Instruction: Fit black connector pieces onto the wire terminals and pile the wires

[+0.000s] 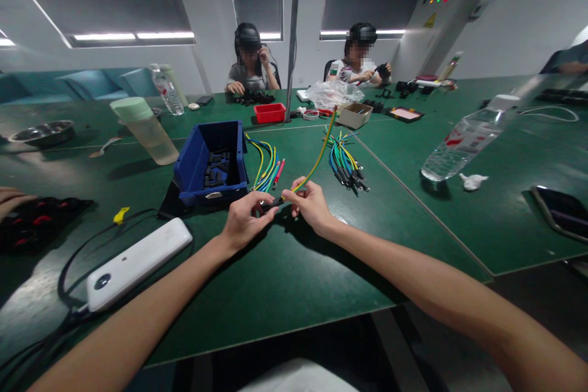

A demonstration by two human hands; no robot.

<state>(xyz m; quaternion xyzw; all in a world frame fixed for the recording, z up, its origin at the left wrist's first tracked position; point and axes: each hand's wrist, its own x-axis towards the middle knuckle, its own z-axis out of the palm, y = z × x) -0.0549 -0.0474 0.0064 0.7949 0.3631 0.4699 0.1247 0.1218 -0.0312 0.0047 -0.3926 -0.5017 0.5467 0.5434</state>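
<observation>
1. The left hand and the right hand met in the middle, just above the green surface. Both were equally near the thing they held.
2. The left hand's fingers were pinched shut on a small black piece, which looked like a connector. It was too small to tell for sure.
3. The right hand's fingers were pinched shut on a yellow-green wire, right at its near end.
4. The wire's end touched the black piece, just between the two hands. The wire's long line ran up and away from the right hand, toward the far side of the surface.
5. The wire looked thin, smooth and bendy, with a soft curve.
6. A blue plastic bin sat just behind the left hand, with small black parts inside.
7. A bunch of colored wires lay beside the bin. Another bunch lay behind the right hand, with dark tips.
8. A white box-shaped device lay to the left, with black cables. A clear water bottle lay tilted to the right.
</observation>
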